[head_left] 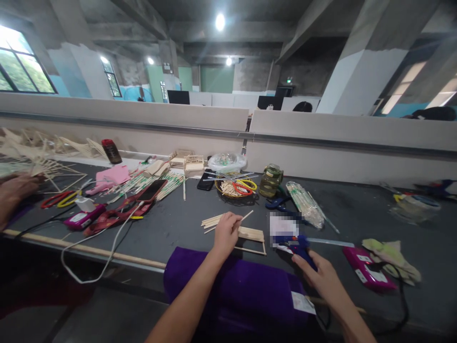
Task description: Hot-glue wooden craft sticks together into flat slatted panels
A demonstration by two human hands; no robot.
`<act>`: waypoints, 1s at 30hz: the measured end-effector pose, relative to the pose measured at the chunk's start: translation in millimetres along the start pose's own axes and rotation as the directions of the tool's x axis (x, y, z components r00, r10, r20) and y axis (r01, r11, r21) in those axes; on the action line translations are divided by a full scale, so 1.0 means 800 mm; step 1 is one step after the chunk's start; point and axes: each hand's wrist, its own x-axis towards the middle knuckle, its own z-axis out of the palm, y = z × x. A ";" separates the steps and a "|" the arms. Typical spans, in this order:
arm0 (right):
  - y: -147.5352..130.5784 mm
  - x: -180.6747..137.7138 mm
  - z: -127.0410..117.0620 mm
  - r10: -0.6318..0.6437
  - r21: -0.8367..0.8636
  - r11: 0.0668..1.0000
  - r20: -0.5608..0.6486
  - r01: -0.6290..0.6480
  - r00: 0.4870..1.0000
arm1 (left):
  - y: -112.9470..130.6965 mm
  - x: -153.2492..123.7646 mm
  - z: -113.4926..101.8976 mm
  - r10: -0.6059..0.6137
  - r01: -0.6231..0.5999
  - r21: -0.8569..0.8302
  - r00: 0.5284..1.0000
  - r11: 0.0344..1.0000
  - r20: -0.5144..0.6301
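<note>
On the dark table (174, 224), the stick frame (252, 234) looks partly built: sticks close up one portion, while its near portion seems open. The left hand's (225, 234) fingers pinch a single stick (247, 215); the right hand's (323, 272) curl around a blue glue gun (303, 247), with spare sticks (210, 222) left over

A lidded jar (271, 183) of greenish liquid is standing near the low partition (171, 116); a black phone (205, 181) is lying to its left; farther left, a dark, red-capped bottle (111, 151) is standing behind a pink item (114, 176); a white cable (113, 251) is drooping over the front edge of the table (182, 214); a ceiling lamp (220, 22) is glowing overhead.
</note>
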 end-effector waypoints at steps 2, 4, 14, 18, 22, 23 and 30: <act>0.000 -0.001 0.000 -0.031 -0.033 0.999 0.005 0.031 1.000 | -0.001 0.001 0.000 -0.044 0.042 -0.075 0.999 0.996 -0.027; 0.000 -0.002 0.002 -0.052 -0.063 0.997 -0.001 0.052 0.999 | -0.004 0.002 0.002 -0.083 0.077 -0.128 0.996 0.989 -0.045; 0.013 0.003 0.015 -0.111 -0.170 0.979 0.003 0.110 0.994 | -0.020 0.002 0.010 -0.209 0.182 -0.255 0.975 0.950 -0.082; 0.014 0.003 0.014 -0.106 -0.183 0.977 0.031 0.110 0.994 | -0.021 0.002 0.011 -0.208 0.182 -0.248 0.974 0.952 -0.085; 0.014 0.004 0.014 -0.103 -0.173 0.979 0.041 0.108 0.994 | -0.021 0.002 0.011 -0.210 0.187 -0.245 0.975 0.951 -0.074; 0.014 0.004 0.015 -0.102 -0.171 0.980 0.036 0.106 0.994 | -0.021 0.002 0.011 -0.211 0.188 -0.244 0.975 0.952 -0.071; 0.015 0.005 0.015 -0.102 -0.173 0.979 0.054 0.110 0.993 | -0.020 0.002 0.010 -0.213 0.189 -0.252 0.974 0.949 -0.072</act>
